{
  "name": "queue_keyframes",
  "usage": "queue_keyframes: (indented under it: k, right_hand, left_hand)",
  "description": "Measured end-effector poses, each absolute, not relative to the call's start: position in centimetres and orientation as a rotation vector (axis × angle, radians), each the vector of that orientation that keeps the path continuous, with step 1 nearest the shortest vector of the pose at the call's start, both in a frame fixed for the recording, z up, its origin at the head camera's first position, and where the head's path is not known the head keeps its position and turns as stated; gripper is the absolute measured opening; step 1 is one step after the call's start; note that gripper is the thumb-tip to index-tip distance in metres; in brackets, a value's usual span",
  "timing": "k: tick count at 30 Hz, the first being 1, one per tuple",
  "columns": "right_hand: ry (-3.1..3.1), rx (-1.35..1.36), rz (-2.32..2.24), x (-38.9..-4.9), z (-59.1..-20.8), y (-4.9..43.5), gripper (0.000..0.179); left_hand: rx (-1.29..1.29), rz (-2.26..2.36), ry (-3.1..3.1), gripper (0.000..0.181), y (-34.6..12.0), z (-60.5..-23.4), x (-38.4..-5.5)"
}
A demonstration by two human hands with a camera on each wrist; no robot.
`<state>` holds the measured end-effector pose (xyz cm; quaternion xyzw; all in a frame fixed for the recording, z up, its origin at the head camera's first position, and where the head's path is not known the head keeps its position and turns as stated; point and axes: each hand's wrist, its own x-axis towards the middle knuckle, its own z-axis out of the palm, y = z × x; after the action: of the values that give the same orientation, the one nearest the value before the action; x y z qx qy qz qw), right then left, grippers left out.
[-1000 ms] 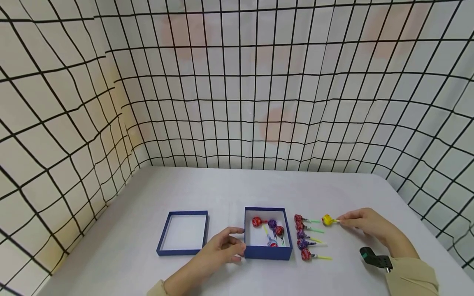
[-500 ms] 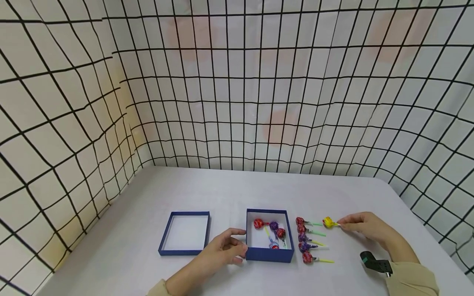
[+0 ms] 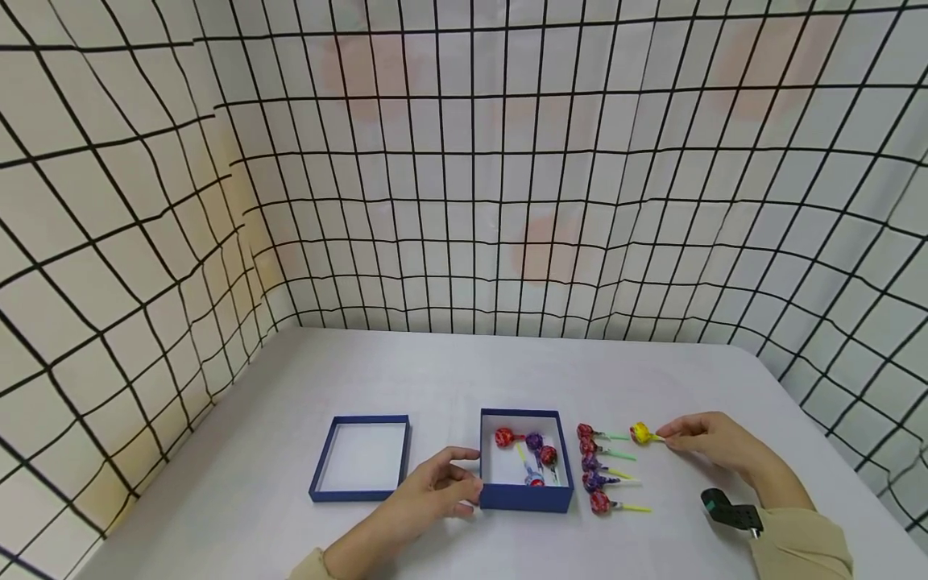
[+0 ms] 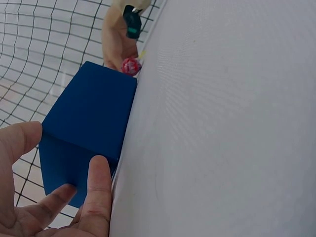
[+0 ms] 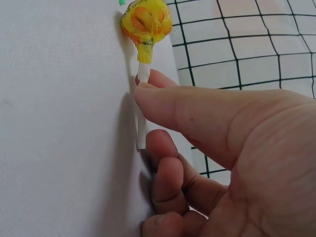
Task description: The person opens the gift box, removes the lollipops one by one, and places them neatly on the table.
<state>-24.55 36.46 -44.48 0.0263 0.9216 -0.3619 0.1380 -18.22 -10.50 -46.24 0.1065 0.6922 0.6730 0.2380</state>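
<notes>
My right hand [image 3: 718, 441] pinches the white stick of a yellow-wrapped lollipop [image 5: 148, 22] between thumb and index finger. The lollipop lies low over the white table, its head pointing left. In the head view, a blue box [image 3: 525, 499] with a white inside holds several lollipops, among them a red one [image 3: 503, 437] and a purple one [image 3: 534, 441]. My left hand [image 3: 435, 487] is at the box's left side, fingertips touching its wall. The left wrist view shows these fingers [image 4: 99, 182] fairly straight against the blue wall.
Several wrapped lollipops [image 3: 599, 503] lie in a column right of the box, sticks to the right. A blue-rimmed lid [image 3: 358, 495] lies inside up on the left. Black netting [image 3: 471, 197] over white walls encloses the white table [image 3: 406, 362]. A black device [image 3: 731, 509] sits at the right sleeve.
The view shifts slightly as the head moves. Both hands, the box and the lollipops keep nearly the same places; the right hand still pinches the yellow lollipop's stick.
</notes>
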Motion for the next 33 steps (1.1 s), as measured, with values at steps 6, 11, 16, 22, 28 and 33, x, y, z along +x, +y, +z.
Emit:
queue_keyframes:
  k: [6, 11, 16, 22, 28, 33]
  right_hand:
    - [2.668, 0.064, -1.023, -24.4, -44.2, 36.3, 0.032]
    - [2.663, 0.059, -1.01, -24.5, -44.2, 36.4, 0.031]
    - [2.665, 0.047, -1.012, -24.5, -44.1, 36.6, 0.033]
    - [2.639, 0.078, -1.049, -24.6, -44.3, 36.9, 0.039]
    - [2.624, 0.102, -1.074, -24.6, -44.2, 37.1, 0.048]
    - [2.635, 0.116, -1.071, -24.5, -43.9, 37.4, 0.051]
  left_hand:
    - [0.265, 1.844, 1.892, 0.054, -10.5, -46.6, -18.2]
    - [0.257, 1.843, 1.89, 0.054, -10.6, -46.6, -18.1]
    - [0.265, 1.845, 1.888, 0.055, -10.6, -46.6, -18.2]
    - [0.255, 1.835, 1.896, 0.054, -10.6, -46.6, -18.3]
    - [0.254, 1.828, 1.907, 0.054, -10.5, -46.4, -18.3]
    - [0.261, 1.826, 1.912, 0.054, -10.5, -46.4, -18.3]
